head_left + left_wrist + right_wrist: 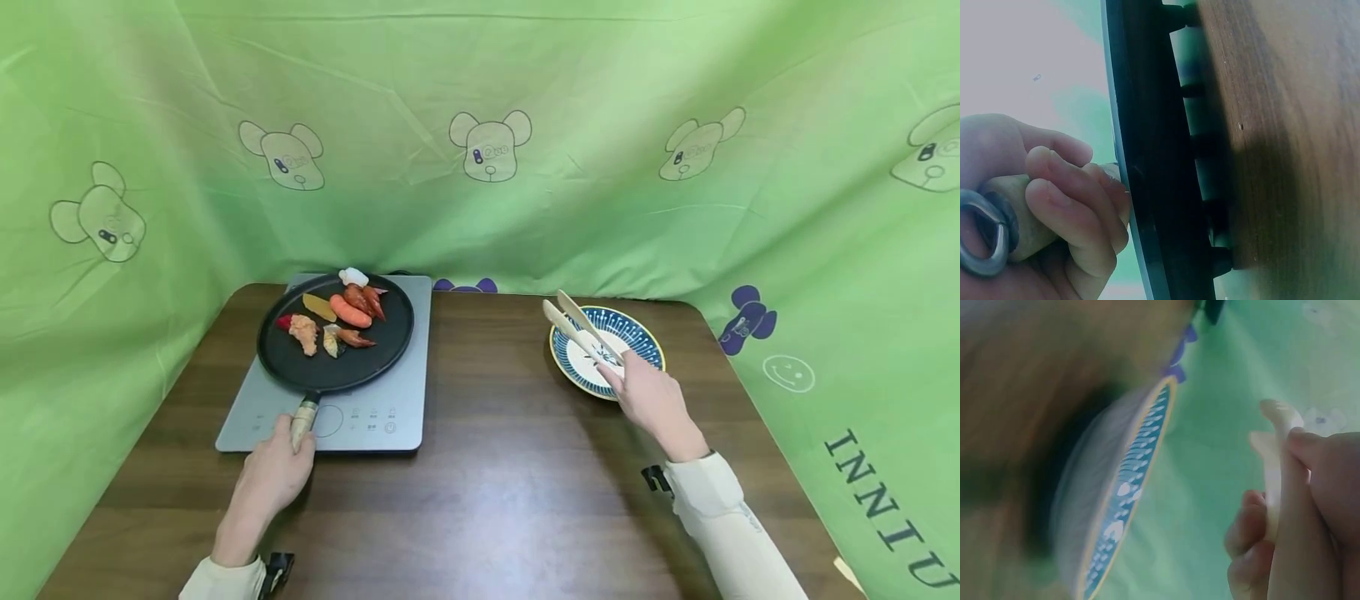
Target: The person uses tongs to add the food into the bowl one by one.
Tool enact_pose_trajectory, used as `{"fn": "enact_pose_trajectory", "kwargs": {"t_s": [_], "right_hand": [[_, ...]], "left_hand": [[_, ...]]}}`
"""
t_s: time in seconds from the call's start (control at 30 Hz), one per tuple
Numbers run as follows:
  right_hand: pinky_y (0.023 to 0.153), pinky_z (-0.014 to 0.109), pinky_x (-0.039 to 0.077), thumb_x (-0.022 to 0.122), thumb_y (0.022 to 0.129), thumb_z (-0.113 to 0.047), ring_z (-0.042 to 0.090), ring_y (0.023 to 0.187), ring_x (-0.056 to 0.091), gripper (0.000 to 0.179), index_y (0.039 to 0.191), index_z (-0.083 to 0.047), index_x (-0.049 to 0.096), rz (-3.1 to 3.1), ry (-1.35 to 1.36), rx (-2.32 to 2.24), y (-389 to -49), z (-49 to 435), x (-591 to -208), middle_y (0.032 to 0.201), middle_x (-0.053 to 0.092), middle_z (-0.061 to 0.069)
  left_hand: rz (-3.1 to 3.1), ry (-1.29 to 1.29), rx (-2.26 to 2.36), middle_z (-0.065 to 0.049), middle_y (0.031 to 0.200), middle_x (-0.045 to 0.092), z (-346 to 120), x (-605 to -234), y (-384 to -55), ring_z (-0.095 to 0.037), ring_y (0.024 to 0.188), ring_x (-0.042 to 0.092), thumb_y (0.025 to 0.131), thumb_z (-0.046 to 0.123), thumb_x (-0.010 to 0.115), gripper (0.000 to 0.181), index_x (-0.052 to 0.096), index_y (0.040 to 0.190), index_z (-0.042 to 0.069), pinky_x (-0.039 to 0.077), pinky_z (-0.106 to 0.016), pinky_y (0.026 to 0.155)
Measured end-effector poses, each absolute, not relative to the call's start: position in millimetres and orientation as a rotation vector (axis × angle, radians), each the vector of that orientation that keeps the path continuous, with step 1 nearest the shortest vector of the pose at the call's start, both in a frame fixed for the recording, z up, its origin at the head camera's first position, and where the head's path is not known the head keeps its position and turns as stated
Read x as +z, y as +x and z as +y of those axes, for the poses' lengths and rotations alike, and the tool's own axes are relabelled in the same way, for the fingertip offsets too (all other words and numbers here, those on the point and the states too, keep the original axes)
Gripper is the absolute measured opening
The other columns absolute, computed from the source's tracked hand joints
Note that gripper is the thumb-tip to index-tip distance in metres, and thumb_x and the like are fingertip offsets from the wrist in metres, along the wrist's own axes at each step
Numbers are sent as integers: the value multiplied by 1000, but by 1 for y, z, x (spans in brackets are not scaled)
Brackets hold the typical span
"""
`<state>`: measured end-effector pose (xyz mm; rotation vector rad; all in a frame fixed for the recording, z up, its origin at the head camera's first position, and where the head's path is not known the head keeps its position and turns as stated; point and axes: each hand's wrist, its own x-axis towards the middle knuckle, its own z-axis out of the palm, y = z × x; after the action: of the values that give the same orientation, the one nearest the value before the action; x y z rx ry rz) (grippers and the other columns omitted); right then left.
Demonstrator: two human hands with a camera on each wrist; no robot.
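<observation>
By its pale wooden handle [302, 419], my left hand [270, 475] grips a flat black pan [378, 362] that sits on a grey induction cooker [411, 400]. In the left wrist view my fingers [1079, 225] curl round this handle, and a metal ring [1000, 250] hangs from its end. Several food pieces lie in the pan, among them a red sausage [350, 312], a drumstick-like piece [303, 333] and a yellow oval slice [319, 307]. My right hand [654, 398] holds pale tongs [567, 327], their tips apart with nothing between, over a blue-patterned plate [639, 337].
A brown wooden table [480, 467] bears the cooker at left and the plate at right. Green cloth [390, 217] printed with bear heads hangs close behind and beside the table. A small pale object [847, 572] lies at the table's right edge.
</observation>
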<state>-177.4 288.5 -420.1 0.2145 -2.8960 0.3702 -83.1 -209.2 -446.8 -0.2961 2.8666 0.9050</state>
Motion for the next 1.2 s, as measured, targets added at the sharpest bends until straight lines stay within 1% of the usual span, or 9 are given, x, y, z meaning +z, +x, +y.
{"fn": "enact_pose_trajectory", "kwargs": {"t_s": [0.13,0.23,0.47,0.63,0.8,0.97,1.2], "right_hand": [[47,48,37,44,97,-48,31,54,48,47,85,-3,45,-2897,151,407,-172,307,-431,69,46,10],[49,50,38,47,96,-46,34,57,50,47,85,0,46,-2892,122,400,-169,318,-438,71,47,14],[49,50,37,54,94,-43,34,57,50,45,81,-1,45,-2911,80,416,-163,335,-446,73,47,15],[51,51,38,54,94,-42,38,60,52,45,82,1,46,-2932,58,432,-161,344,-452,74,49,17],[52,52,39,52,95,-43,36,59,51,48,84,3,47,-2928,82,446,-160,354,-460,71,49,17],[54,54,40,55,95,-36,36,58,51,43,82,5,47,-2926,110,474,-157,360,-468,68,48,16],[54,55,39,55,95,-27,38,57,50,37,78,3,42,-2930,133,484,-152,366,-473,66,45,16]], "left_hand": [[2870,-304,897,-15,71,49,-210,-449,-84,-26,54,47,97,29,37,50,26,132,-6,35,-37,46],[2871,-308,899,-14,70,48,-210,-450,-84,-26,53,47,97,29,38,49,27,131,-5,35,-36,46],[2876,-310,895,-13,68,47,-210,-450,-84,-25,51,46,97,28,38,47,28,130,-5,35,-36,45],[2878,-306,892,-14,68,48,-209,-450,-84,-25,52,46,97,28,38,46,28,128,-5,35,-36,45],[2871,-308,886,-15,69,47,-209,-449,-84,-25,53,46,98,29,38,48,27,130,-5,35,-36,46],[2875,-300,881,-15,70,48,-210,-449,-84,-26,54,47,98,29,38,48,27,130,-5,35,-37,47],[2873,-307,876,-15,70,47,-210,-450,-84,-26,53,47,97,28,38,49,26,131,-5,35,-36,46]]}}
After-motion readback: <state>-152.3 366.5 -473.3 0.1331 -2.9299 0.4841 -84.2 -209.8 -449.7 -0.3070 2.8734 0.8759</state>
